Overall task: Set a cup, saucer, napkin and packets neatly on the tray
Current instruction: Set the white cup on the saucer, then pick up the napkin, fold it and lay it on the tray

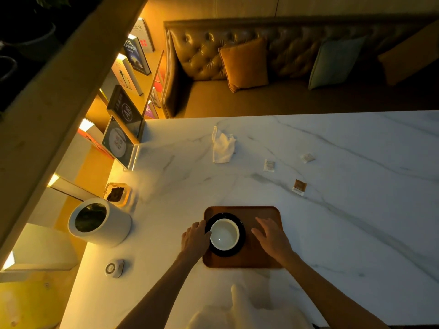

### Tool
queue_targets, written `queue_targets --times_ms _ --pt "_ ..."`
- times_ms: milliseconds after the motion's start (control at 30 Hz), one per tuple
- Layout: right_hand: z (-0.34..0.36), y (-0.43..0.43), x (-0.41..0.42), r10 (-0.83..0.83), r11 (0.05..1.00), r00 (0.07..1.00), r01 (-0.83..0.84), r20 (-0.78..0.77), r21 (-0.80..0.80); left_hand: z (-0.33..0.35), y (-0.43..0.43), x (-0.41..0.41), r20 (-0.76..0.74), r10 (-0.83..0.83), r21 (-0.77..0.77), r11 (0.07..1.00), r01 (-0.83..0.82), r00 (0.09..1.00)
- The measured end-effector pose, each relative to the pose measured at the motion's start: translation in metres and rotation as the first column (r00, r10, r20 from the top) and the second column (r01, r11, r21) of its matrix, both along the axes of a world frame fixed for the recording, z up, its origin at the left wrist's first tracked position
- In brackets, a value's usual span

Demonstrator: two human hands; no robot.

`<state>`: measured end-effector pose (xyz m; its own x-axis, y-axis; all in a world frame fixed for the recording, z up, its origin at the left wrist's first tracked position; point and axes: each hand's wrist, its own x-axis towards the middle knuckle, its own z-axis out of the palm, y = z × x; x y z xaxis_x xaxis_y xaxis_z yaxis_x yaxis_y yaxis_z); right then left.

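Where the marble worktop [332, 210] carries the wooden tray [263, 260], a white cup [224, 234] is seen standing on a black saucer [241, 224] in the tray's left half. The left hand [195, 238] is laid against the saucer's left rim with fingers loosely curled and the thumb at the cup's edge; the right hand [270, 236] is rested flat on the tray's right half, fingers spread, nothing gripped. A crumpled napkin [222, 146] and three packets [269, 165] [307, 158] [299, 187] are left on the worktop beyond the tray, well apart from it.
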<state>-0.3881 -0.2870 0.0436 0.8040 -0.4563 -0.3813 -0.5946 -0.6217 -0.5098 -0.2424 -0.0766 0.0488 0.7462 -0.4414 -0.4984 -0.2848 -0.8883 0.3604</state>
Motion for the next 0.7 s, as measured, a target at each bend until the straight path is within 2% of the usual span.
queue_targets --times_ms 167,333,500,700 --pt "0.015 -0.034 0.051 -0.069 0.998 0.996 0.068 0.061 0.011 0.016 -0.035 0.057 0.003 -0.005 -0.045 0.999 0.005 1.0" --pt "0.028 -0.066 0.133 -0.074 0.997 0.984 0.078 0.16 -0.017 0.029 -0.077 0.129 0.035 0.134 -0.109 0.986 -0.129 0.99" --pt "0.016 -0.082 0.229 -0.045 0.994 0.994 0.054 0.095 -0.092 0.016 -0.121 0.195 -0.011 0.241 -0.082 0.967 -0.241 0.971" --pt "-0.033 -0.092 0.317 0.0 0.983 0.999 0.007 0.043 -0.181 -0.031 -0.17 0.251 -0.07 0.32 -0.089 0.941 -0.326 0.945"
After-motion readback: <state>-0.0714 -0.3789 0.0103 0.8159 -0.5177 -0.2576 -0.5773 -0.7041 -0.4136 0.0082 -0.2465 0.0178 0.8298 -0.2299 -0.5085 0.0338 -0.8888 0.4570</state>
